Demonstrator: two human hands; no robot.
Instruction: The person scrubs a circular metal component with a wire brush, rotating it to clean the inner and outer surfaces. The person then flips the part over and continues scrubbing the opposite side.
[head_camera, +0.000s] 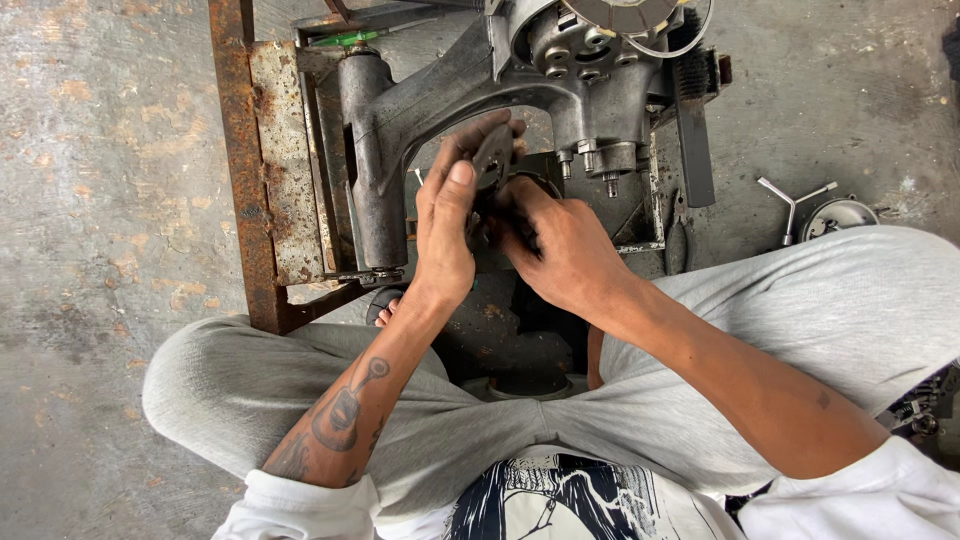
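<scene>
Your grey-trousered knees (300, 390) sit nearest, spread wide below both hands. Your left hand (445, 225) is curled shut around a small dark metal part (492, 160), thumb pressed up its side. Your right hand (560, 245) touches it from the right, fingers bent on the part's lower end. Just beyond the hands: grey engine casing (560, 70) on a rusty steel stand (245, 170). Right of the right hand, on concrete, a T-handle wrench (790, 205).
</scene>
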